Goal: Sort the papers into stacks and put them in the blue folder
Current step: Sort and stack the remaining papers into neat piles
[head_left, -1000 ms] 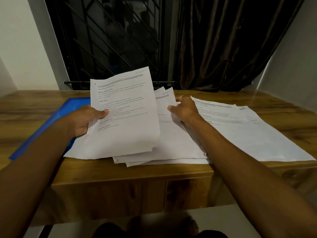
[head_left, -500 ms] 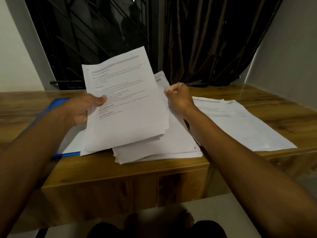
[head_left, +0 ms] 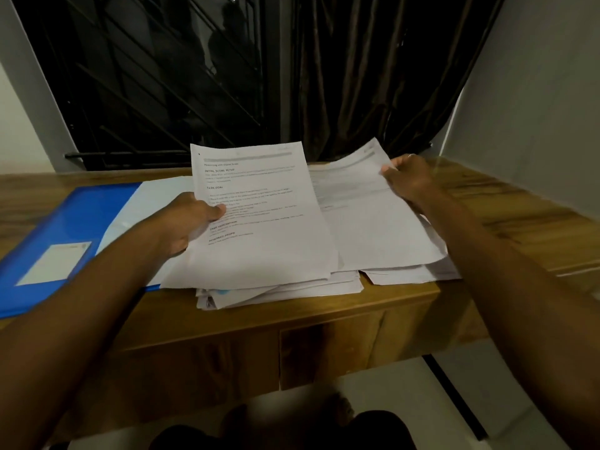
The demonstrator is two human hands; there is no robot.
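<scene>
The left hand (head_left: 181, 225) grips printed sheets (head_left: 266, 222) by their left edge; the right hand (head_left: 410, 180) pinches a loose page (head_left: 367, 216) just beside them. Both are raised over the paper stack (head_left: 285, 290) at the desk's (head_left: 519, 203) near edge, with the blue folder (head_left: 74, 219) lying left.

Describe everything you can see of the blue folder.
The blue folder lies flat on the wooden table, at the left, running out of frame. It looks like glossy plastic, with a white label near its near corner. Its right part is paler; pocket or sheet, I cannot tell. The papers in the left hand overlap its right edge; the forearm crosses above it.
</scene>
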